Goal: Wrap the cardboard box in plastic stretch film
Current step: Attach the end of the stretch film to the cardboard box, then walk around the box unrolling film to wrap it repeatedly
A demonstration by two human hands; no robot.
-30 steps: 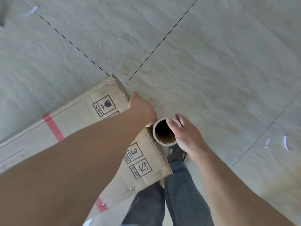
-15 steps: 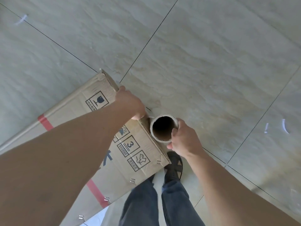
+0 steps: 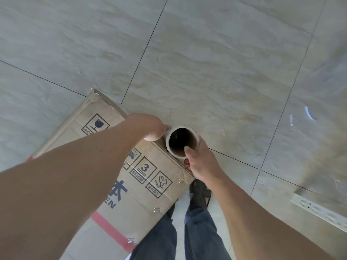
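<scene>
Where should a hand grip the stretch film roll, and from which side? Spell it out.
Grip the stretch film roll at its open upper end, from the side away from the cardboard box, as the right hand does: thumb inside the hollow core, fingers outside. The roll stands upright against the box edge, so that side is blocked.

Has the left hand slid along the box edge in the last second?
Yes. The left hand has moved along the cardboard box edge away from the far corner, toward the near corner, ending by the roll of film that the right hand grips.
</scene>
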